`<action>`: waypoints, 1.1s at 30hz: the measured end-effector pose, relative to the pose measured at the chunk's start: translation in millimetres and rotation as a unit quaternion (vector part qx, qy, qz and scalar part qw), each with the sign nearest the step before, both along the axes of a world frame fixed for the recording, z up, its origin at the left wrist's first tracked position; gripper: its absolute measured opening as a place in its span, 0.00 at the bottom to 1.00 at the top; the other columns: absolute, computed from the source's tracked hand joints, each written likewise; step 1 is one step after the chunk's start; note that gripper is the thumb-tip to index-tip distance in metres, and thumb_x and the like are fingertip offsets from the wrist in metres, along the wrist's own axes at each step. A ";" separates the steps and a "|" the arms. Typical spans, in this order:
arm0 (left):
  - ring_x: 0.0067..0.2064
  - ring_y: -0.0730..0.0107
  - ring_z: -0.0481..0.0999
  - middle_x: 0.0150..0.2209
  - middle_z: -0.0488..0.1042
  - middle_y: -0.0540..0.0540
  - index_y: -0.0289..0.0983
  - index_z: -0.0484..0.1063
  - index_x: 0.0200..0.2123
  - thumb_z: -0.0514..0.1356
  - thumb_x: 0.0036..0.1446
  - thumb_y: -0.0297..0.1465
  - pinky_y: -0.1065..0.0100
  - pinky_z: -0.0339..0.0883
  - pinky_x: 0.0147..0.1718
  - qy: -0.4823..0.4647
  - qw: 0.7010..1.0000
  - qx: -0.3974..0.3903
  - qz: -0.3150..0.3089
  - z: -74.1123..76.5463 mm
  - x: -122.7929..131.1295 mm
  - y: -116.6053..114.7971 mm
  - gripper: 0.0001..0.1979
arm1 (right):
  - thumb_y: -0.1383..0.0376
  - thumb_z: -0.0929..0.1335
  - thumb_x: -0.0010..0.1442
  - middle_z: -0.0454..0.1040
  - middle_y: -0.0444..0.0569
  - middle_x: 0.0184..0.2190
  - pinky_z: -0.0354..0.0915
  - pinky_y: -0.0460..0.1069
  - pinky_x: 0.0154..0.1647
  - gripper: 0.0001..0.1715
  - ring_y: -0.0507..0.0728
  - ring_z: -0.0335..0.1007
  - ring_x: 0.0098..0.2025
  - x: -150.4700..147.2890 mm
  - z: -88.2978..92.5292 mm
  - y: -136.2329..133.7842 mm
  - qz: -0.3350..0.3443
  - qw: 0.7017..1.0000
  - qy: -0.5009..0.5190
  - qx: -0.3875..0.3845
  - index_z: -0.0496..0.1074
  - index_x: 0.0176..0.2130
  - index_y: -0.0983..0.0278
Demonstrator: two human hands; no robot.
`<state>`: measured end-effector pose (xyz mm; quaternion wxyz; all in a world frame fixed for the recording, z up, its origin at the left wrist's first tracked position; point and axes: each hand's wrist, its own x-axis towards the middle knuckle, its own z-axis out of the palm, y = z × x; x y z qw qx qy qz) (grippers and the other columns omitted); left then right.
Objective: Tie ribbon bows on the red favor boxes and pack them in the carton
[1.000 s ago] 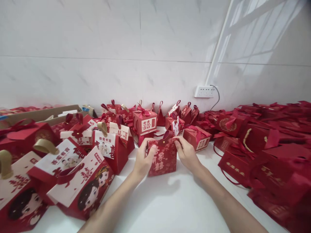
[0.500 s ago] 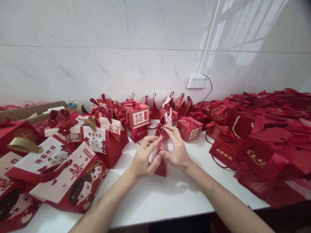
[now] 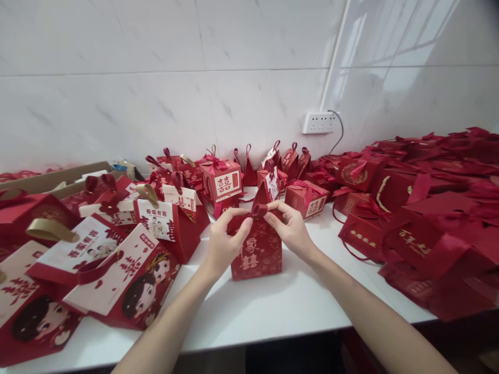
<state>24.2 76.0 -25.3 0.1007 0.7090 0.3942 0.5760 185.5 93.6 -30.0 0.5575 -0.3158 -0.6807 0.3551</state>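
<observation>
A red gift box (image 3: 259, 254) with pale printed characters stands upright on the white table, its broad face toward me. A dark red ribbon loop (image 3: 259, 210) sits at its top edge. My left hand (image 3: 226, 236) pinches the left end of the top edge by the ribbon, thumb in front and fingers behind. On the right end, my right hand (image 3: 290, 226) pinches the same edge between thumb and fingers. The fingertips of both hands lie close to either side of the loop. My fingers partly cover the box's upper corners.
Finished-looking red and white boxes (image 3: 117, 278) crowd the left side. More boxes, one with a cream label (image 3: 228, 183), line the back by the tiled wall. A large heap of red boxes (image 3: 432, 249) fills the right. A power socket (image 3: 320, 123) with a cable is on the wall.
The box has turned so that its broad printed face points toward me. My hands have moved apart to the two ends of its top edge.
</observation>
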 end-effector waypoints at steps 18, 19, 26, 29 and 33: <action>0.30 0.75 0.70 0.26 0.71 0.51 0.36 0.66 0.27 0.57 0.54 0.27 0.73 0.65 0.32 0.009 0.999 0.049 -0.014 3.6 -0.7 -4.3 0.05 | 0.67 0.65 0.56 0.72 0.43 0.29 0.65 0.45 0.34 0.02 0.52 0.69 0.31 -5.2 4.3 -10.4 -0.050 0.988 -0.078 0.122 0.68 0.32 0.63; 0.30 0.75 0.70 0.26 0.70 0.51 0.36 0.66 0.26 0.56 0.55 0.27 0.73 0.65 0.31 0.012 0.999 0.047 -0.014 4.0 -0.6 -4.5 0.06 | 0.66 0.66 0.55 0.72 0.43 0.28 0.65 0.45 0.33 0.02 0.52 0.69 0.31 -5.0 4.1 -10.3 -0.051 0.988 -0.079 0.119 0.68 0.32 0.63; 0.35 0.74 0.72 0.32 0.72 0.50 0.36 0.68 0.34 0.55 0.57 0.26 0.74 0.66 0.35 -0.009 0.999 0.047 -0.016 2.2 3.1 -6.9 0.03 | 0.65 0.65 0.56 0.73 0.45 0.30 0.65 0.47 0.35 0.05 0.53 0.70 0.33 -4.2 6.0 -9.2 -0.051 0.990 -0.097 0.092 0.70 0.33 0.64; 0.32 0.76 0.72 0.29 0.71 0.51 0.36 0.68 0.31 0.55 0.57 0.26 0.75 0.66 0.33 -0.014 0.999 0.039 -0.023 1.2 1.7 -7.0 0.04 | 0.65 0.65 0.56 0.74 0.45 0.30 0.65 0.47 0.36 0.05 0.53 0.70 0.33 -4.7 7.4 -10.0 -0.049 0.989 -0.098 0.097 0.70 0.33 0.64; 0.30 0.75 0.72 0.27 0.72 0.52 0.36 0.68 0.30 0.56 0.55 0.27 0.75 0.67 0.30 -0.016 0.999 0.032 -0.028 0.6 -0.2 -5.9 0.02 | 0.67 0.64 0.55 0.74 0.46 0.31 0.65 0.47 0.38 0.05 0.53 0.71 0.34 -4.8 8.3 -11.0 -0.052 0.988 -0.102 0.100 0.70 0.33 0.64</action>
